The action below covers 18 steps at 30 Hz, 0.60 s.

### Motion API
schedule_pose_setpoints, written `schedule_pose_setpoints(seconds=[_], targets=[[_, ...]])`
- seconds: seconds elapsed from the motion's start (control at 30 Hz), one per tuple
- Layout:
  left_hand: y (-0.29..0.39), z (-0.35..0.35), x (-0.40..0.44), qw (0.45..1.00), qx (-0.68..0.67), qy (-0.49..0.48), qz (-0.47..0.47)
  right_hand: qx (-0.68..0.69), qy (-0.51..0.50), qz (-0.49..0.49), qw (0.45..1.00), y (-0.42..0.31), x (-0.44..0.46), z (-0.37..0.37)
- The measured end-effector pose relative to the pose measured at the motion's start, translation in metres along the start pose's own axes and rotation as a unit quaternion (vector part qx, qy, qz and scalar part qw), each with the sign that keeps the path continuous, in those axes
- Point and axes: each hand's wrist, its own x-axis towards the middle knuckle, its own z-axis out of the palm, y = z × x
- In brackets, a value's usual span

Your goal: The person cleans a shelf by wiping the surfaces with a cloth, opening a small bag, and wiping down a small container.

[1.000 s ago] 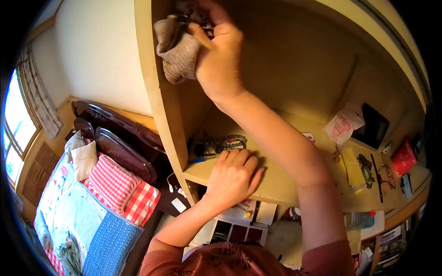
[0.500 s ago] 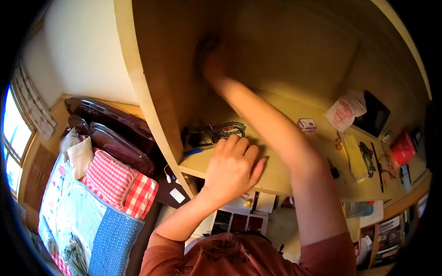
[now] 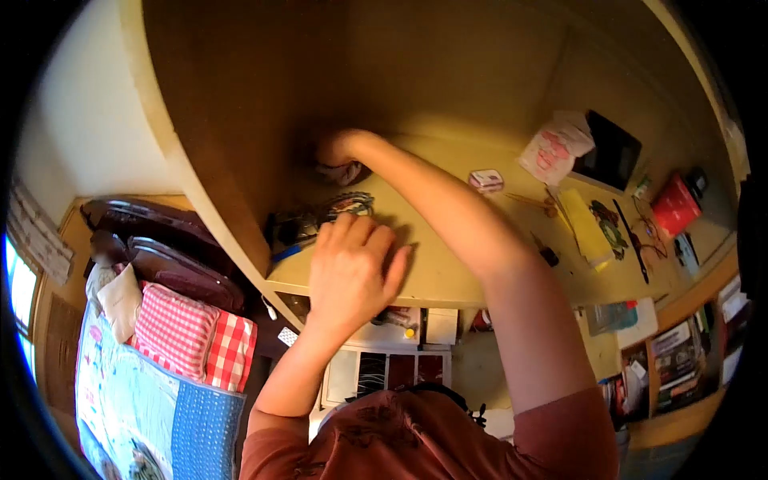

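Observation:
My right hand (image 3: pixel 342 146) reaches into the shaded back left corner of the wooden shelf (image 3: pixel 448 276). Its fingers are closed on a crumpled, greyish cloth (image 3: pixel 340 173), mostly hidden under the palm. Nearer the front edge, my left hand (image 3: pixel 352 268) lies palm down on the shelf, its thumb apart and nothing visible in it. Just beyond its fingertips is a beaded string (image 3: pixel 350 205), beside a dark heap of small items (image 3: pixel 294 227) that I cannot make out. A blue pen (image 3: pixel 286 254) sits to the left of these fingers.
Rightward along the shelf are a small pink-and-white box (image 3: pixel 486 180), a printed plastic bag (image 3: pixel 558 152), a black tablet (image 3: pixel 608 152), a yellow packet (image 3: pixel 586 228) and a red box (image 3: pixel 676 205). The cabinet's left side panel (image 3: pixel 180 160) stands beside a bed (image 3: pixel 136 384).
My right hand has come down from the back wall to the shelf's back left corner with the cloth. The view has shifted; my left hand stays near the beaded string.

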Motion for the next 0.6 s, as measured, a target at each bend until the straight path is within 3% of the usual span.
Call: schedule_pose_setpoints(seconds=[0.03, 0.07, 0.13, 0.23, 0.37, 0.43, 0.47, 0.53, 0.6], targets=[[-0.001, 0.001, -0.001, 1.0, -0.003, 0.005, -0.002, 0.099, 0.068, 0.015, 0.993, -0.015, -0.029, -0.015], [-0.002, 0.001, -0.001, 1.0, -0.004, -0.001, 0.0, 0.245, 0.012, 0.028, 0.969, -0.024, -0.058, -0.038], [-0.001, 0.001, -0.001, 1.0, -0.001, -0.002, -0.007, 0.523, -0.066, 0.106, 0.843, -0.027, -0.098, -0.051], [0.001, 0.0, -0.001, 1.0, 0.008, -0.013, -0.014, 0.425, -0.066, 0.077, 0.899, -0.019, -0.14, -0.047], [0.0, 0.001, -0.001, 1.0, 0.007, -0.001, 0.009, 0.272, 0.047, -0.057, 0.959, -0.015, -0.187, -0.046], [0.0, 0.003, -0.002, 1.0, 0.006, -0.002, 0.008, 0.378, 0.261, 0.127, 0.879, -0.023, -0.195, -0.05], [-0.001, 0.003, -0.002, 1.0, 0.003, -0.005, 0.007, 0.377, 0.263, 0.122, 0.88, -0.026, -0.188, -0.057], [-0.002, 0.003, -0.002, 1.0, 0.003, -0.004, 0.006, 0.431, 0.477, 0.189, 0.742, -0.042, -0.164, -0.077], [-0.002, 0.003, -0.003, 1.0, 0.0, -0.006, 0.004, 0.471, 0.576, 0.158, 0.649, -0.043, -0.11, -0.093]])
